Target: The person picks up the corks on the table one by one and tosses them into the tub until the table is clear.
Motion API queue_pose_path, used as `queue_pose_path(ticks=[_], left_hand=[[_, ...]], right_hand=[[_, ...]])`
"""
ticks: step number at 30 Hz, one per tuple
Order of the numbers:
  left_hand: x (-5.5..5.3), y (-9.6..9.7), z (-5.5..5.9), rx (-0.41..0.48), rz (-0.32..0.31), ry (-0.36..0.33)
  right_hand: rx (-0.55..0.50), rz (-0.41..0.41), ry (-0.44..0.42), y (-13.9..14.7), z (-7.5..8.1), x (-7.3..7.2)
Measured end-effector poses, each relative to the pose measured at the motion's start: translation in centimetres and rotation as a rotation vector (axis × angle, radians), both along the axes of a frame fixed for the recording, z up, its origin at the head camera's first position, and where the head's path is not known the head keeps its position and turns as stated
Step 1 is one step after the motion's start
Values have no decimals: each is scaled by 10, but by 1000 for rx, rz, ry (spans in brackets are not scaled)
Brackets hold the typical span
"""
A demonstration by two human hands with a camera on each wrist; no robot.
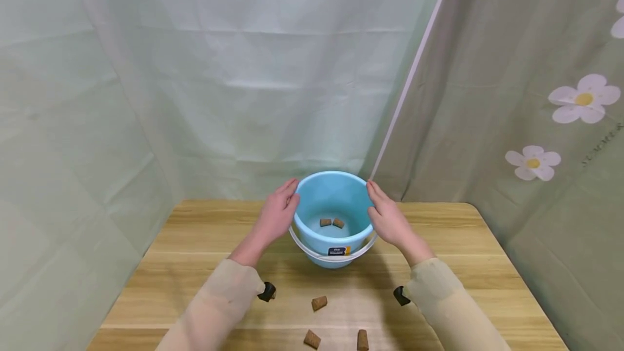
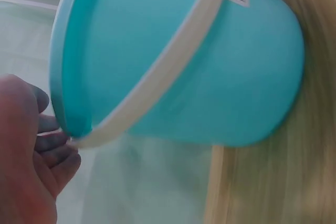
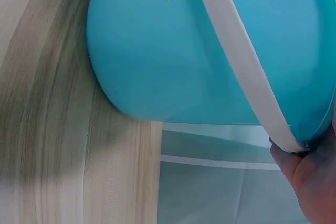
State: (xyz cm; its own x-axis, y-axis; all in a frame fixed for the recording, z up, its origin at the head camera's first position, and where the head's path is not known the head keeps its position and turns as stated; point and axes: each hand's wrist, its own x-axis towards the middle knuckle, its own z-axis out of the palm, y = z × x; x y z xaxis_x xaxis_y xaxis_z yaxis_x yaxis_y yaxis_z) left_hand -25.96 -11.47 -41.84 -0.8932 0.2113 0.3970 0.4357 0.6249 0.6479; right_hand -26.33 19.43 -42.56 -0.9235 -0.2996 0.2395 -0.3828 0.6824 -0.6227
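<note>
A light blue plastic bucket [image 1: 317, 237] with a white handle [image 1: 312, 253] hanging down its front stands at the back of the table, mouth angled toward me. Two brown corks [image 1: 325, 222] lie on its bottom. My left hand [image 1: 280, 210] holds the rim at the left, its fingers [image 2: 55, 156] by the handle's end. At the opposite side my right hand [image 1: 387, 213] grips the rim, fingers [image 3: 289, 163] under the handle joint. Whether the bucket's base touches the table is hard to tell.
Several more corks lie on the wooden table [image 1: 195, 275] nearer me, among them one cork [image 1: 319, 303] in front of the bucket and another cork [image 1: 363, 340] at the frame's lower edge. Pale curtains [image 1: 273, 69] hang behind and beside the table.
</note>
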Motion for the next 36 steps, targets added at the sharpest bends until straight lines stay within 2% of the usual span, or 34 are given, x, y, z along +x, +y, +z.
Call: queue_pose_path(ticks=[4,7,10,14,18,21,24,28,36], left_hand=[[23,-20,-8,13,17,44],[49,-43,-26,-20,50,65],[75,-65,-47,-84,57,25],[103,-85,-70,-184,4,-61],[121,-98,-86,-228,-48,-66],[129,-101,-93,-245,-72,-56],[132,-99,-99,-268,-113,-74],[130,-92,-105,-289,-165,-102],[124,-83,-108,-354,-186,-111]], right_hand=[[-11,-7,-9,1,-1,0],[-21,0,-12,0,-3,-1],[-33,2,-15,-1,-4,-2],[-36,-10,-9,-1,-4,-2],[-40,-17,-14,-1,-4,-1],[-49,-19,-27,-2,-4,-1],[-53,-25,-28,-2,-4,-1],[-55,-30,-27,-3,-4,0],[-58,-22,-12,-2,-4,0]])
